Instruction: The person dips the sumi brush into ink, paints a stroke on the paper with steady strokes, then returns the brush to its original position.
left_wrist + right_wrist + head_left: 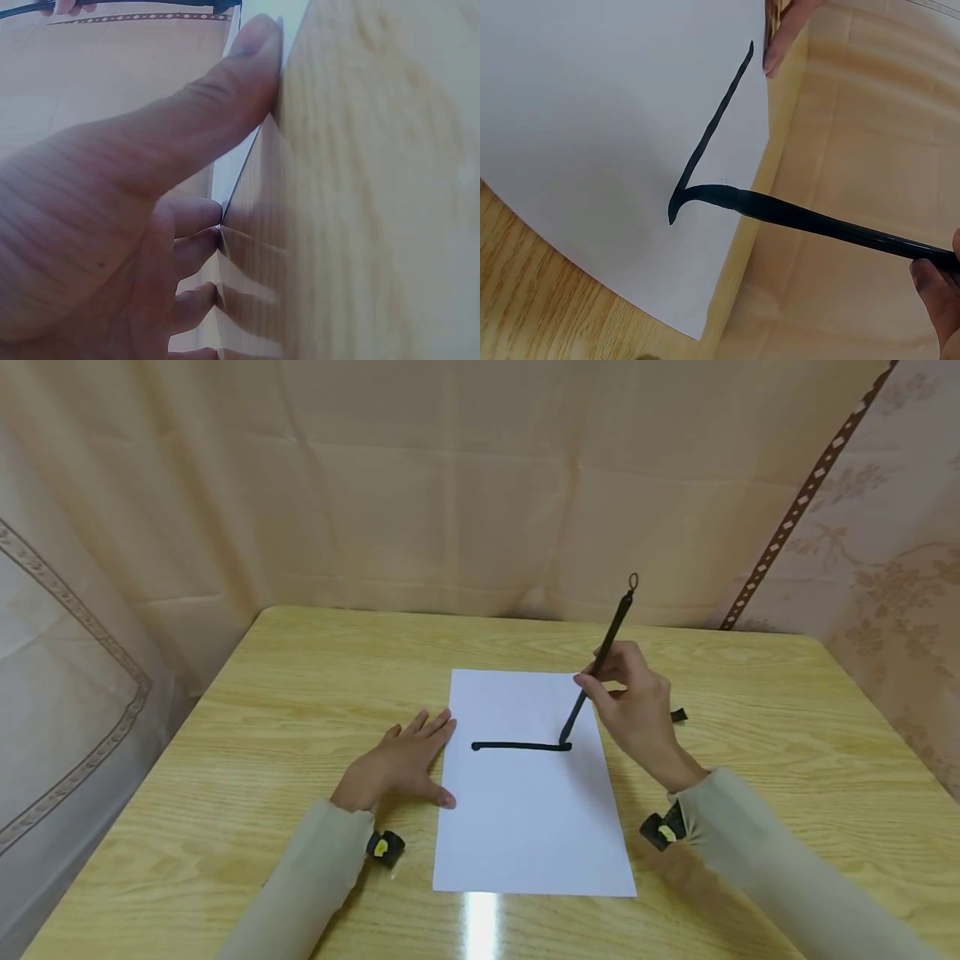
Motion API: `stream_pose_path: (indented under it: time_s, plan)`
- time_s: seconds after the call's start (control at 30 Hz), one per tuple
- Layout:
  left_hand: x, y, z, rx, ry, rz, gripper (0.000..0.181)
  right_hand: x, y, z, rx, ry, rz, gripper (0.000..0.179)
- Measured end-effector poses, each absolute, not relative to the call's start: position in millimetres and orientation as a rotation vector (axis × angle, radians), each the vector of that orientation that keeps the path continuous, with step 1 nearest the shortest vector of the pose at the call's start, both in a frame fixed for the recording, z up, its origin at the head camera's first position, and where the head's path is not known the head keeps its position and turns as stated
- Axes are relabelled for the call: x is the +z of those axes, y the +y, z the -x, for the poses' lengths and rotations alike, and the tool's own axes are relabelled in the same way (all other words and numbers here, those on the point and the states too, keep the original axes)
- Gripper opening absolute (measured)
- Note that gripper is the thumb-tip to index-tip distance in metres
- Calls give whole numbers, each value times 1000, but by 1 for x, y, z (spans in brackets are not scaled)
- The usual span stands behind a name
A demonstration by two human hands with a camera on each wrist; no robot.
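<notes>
My right hand [637,714] pinches a black calligraphy brush [611,631] by its handle, tilted with the hanging loop up and away. Its bent, inky tip touches the white sheet of paper [525,835] near the right end of a black horizontal stroke [521,745]. In the right wrist view the bristles of the brush [712,195] curve onto that stroke [716,120]. My left hand [405,764] lies with fingers spread at the paper's left edge, thumb and fingertips on or beside it. The left wrist view shows the thumb [225,82] resting along the paper's edge.
The paper lies on a yellow wood-grain table [300,693]. A small black object [678,716] shows just behind the right hand. Beige curtains [420,485] hang beyond the far edge, with patterned cloth [885,527] at the right. Both wrists carry small black devices.
</notes>
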State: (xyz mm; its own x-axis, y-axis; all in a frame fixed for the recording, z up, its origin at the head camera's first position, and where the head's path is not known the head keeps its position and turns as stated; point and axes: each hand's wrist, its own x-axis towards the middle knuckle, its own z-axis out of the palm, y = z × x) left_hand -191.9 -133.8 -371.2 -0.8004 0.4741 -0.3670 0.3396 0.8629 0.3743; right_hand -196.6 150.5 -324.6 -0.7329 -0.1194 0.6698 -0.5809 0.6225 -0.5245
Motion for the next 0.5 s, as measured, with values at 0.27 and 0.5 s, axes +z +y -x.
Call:
stream_pose_path:
  time_s: [0.27, 0.5]
  plan:
    - [-371, -134, 192, 406, 2581, -608, 112, -322, 151, 196, 1011, -2235, -538, 32]
    - [-372, -134, 192, 410, 2578, -608, 111, -320, 153, 196, 1004, -2235, -530, 32]
